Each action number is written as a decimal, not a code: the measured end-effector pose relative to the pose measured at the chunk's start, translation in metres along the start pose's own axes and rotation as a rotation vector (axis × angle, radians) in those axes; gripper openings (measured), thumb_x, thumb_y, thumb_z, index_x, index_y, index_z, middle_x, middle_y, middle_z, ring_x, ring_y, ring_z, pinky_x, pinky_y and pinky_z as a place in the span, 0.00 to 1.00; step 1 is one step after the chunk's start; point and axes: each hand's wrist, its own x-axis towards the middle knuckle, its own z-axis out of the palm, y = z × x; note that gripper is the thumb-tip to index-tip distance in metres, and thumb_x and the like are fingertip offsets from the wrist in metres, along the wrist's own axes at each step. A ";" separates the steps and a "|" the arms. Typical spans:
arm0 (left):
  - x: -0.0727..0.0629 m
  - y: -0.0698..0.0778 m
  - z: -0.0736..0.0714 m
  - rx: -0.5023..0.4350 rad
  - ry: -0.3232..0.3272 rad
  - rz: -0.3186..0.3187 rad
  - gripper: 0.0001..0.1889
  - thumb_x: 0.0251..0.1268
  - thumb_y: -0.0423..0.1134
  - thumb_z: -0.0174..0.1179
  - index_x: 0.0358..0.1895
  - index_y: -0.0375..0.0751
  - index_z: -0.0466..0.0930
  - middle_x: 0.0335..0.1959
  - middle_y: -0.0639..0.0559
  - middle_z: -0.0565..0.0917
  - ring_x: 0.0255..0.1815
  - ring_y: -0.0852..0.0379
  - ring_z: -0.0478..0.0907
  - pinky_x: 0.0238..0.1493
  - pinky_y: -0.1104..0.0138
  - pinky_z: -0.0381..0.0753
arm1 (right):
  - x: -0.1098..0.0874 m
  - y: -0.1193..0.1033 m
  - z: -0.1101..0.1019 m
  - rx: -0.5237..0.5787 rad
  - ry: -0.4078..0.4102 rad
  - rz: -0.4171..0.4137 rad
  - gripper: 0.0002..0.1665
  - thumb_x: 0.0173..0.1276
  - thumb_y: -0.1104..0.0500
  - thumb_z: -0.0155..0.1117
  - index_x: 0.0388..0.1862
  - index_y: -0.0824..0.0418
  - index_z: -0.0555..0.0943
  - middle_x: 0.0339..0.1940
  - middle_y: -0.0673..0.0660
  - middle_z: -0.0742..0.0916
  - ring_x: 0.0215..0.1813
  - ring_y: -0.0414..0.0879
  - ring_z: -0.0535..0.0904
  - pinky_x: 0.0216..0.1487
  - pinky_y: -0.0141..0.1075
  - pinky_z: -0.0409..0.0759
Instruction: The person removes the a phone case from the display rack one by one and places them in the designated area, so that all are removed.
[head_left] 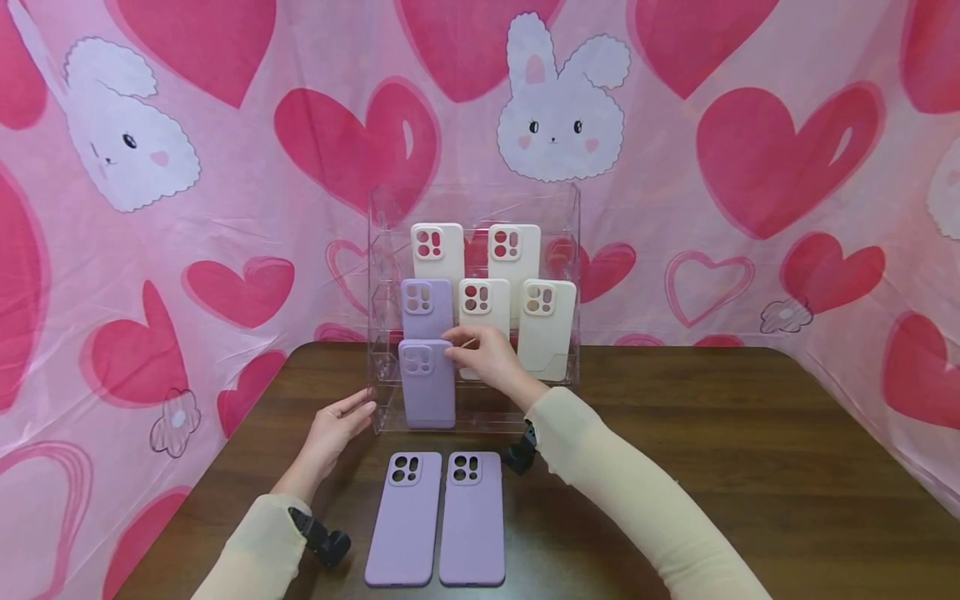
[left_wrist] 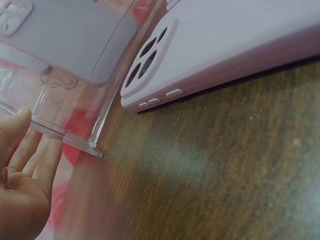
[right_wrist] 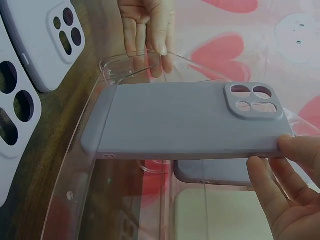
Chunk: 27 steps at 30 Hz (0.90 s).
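Pink heart-and-bunny backdrop (head_left: 660,200) fills the top, brown table (head_left: 697,467) below. Clear rack (head_left: 487,418) mid-frame. Left hand (head_left: 337,429), left of centre: thumb and fingers pinching the rack's side edge. Right hand (head_left: 486,357), centre: thumb and fingers pinching the upper right edge of the front lilac case (head_left: 429,400), which stands in the rack's lowest tier, left of centre. Second lilac case (head_left: 429,321) just behind; four white cases (head_left: 546,337) above and right. Two purple cases (head_left: 403,533) flat, side by side, lower centre.

left hand (head_left: 335,427) pinches low, right hand (head_left: 487,358) higher.
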 end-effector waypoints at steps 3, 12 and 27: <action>0.001 0.000 0.000 -0.001 0.000 -0.002 0.26 0.68 0.37 0.53 0.66 0.29 0.60 0.66 0.37 0.62 0.62 0.43 0.64 0.57 0.62 0.69 | -0.002 -0.003 -0.004 -0.009 0.005 -0.014 0.13 0.59 0.67 0.66 0.44 0.66 0.82 0.37 0.57 0.85 0.33 0.48 0.82 0.34 0.37 0.84; 0.000 0.000 0.000 0.003 -0.003 0.005 0.26 0.68 0.37 0.53 0.65 0.28 0.60 0.65 0.35 0.62 0.61 0.42 0.64 0.58 0.61 0.69 | -0.007 -0.013 -0.016 0.032 0.027 -0.054 0.13 0.60 0.67 0.65 0.44 0.66 0.82 0.39 0.58 0.85 0.35 0.52 0.82 0.36 0.35 0.83; 0.001 -0.002 0.001 -0.005 -0.001 0.003 0.26 0.67 0.36 0.54 0.65 0.28 0.61 0.65 0.36 0.62 0.61 0.43 0.65 0.57 0.62 0.70 | -0.029 -0.010 -0.038 0.034 0.001 -0.070 0.14 0.60 0.67 0.65 0.46 0.68 0.81 0.38 0.58 0.84 0.33 0.48 0.81 0.37 0.37 0.84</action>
